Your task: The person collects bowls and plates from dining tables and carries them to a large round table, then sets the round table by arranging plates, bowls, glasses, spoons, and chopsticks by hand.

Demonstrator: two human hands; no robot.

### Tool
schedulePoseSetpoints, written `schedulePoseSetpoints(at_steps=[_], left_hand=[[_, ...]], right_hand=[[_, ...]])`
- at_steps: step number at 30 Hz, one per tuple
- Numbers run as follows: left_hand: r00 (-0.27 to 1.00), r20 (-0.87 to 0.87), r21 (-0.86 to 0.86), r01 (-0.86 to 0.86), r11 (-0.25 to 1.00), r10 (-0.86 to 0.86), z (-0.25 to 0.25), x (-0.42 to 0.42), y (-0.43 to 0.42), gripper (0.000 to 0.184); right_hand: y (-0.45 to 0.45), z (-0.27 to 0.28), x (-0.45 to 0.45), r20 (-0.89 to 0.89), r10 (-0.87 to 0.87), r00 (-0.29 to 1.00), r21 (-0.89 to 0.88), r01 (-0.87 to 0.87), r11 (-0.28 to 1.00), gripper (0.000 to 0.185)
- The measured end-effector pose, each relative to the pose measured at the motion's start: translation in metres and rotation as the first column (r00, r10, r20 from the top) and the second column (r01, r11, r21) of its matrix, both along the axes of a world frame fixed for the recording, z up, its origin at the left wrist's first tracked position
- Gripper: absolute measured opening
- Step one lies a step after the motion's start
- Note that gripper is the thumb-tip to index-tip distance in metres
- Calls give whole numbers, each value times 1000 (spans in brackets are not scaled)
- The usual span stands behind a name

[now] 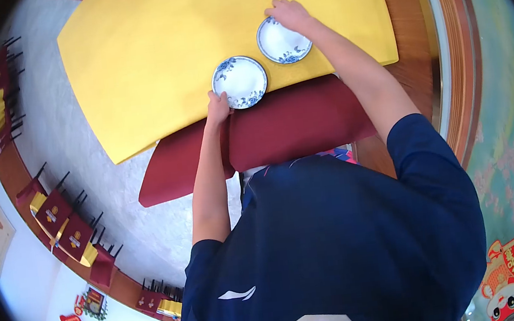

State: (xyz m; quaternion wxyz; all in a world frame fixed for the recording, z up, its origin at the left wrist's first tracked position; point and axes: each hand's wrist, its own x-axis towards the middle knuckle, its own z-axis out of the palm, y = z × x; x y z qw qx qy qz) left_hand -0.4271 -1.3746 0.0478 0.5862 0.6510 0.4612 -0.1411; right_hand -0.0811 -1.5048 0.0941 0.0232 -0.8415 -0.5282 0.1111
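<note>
Two white plates with blue flower patterns are at the near part of a yellow tablecloth [152, 52]. My left hand [218, 107] grips the lower left rim of the left plate [240, 82], which reaches close to the cloth's near edge. Farther away and to the right, my right hand [289, 15] is at the far rim of the right plate [283, 42], its fingers curled over the edge. A small gap separates the plates.
Dark red chair backs [296, 119] stand against the near table edge. A wooden ledge [407, 38] runs along the right side. More red chairs [66, 221] with yellow-covered tables line the far left, beyond the grey floor [51, 107].
</note>
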Motion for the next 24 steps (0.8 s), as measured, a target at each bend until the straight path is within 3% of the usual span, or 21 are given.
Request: schedulePoseSetpoints(at_steps=[1, 3, 7, 9, 11, 13, 15, 19, 21, 24], left_hand=[[1000, -6, 2, -11, 1000, 11, 2, -1, -2, 34], [1000, 11, 30, 9, 1000, -9, 5, 1, -3, 33], [1000, 20, 8, 0, 1000, 0, 1, -1, -1, 31], [1000, 9, 18, 19, 1000, -19, 7, 1, -2, 30], [1000, 4, 8, 13, 1000, -13, 10, 2, -2, 29], [1000, 6, -2, 5, 1000, -5, 9, 2, -1, 29], [1000, 8, 4, 12, 1000, -12, 7, 1, -2, 29], [999, 36, -5, 1, 1000, -1, 0, 0, -2, 30], [997, 72, 85, 19, 996, -26, -9, -3, -4, 31], [999, 35, 23, -7, 1000, 6, -3, -2, -5, 32]], right_hand=[[-1, 0, 4, -83, 0, 997, -130, -11, 991, 16], [-7, -1, 7, -84, 4, 996, -156, -17, 988, 15], [-45, -16, 24, -220, -386, 896, -127, 365, 922, 25], [-77, -15, 29, -407, -584, 702, -244, 533, 810, 27], [-108, -26, 20, -566, -759, 321, -484, 615, 622, 24], [-135, -29, -9, -663, -741, 108, -559, 586, 586, 21], [-149, -24, -54, -801, -588, -110, -463, 736, 494, 19], [-153, -18, -116, -856, -480, -190, -399, 834, 382, 16], [-144, -5, -122, -874, -463, -149, -362, 835, 415, 15], [-129, 11, -124, -873, -478, -98, -333, 835, 438, 14]])
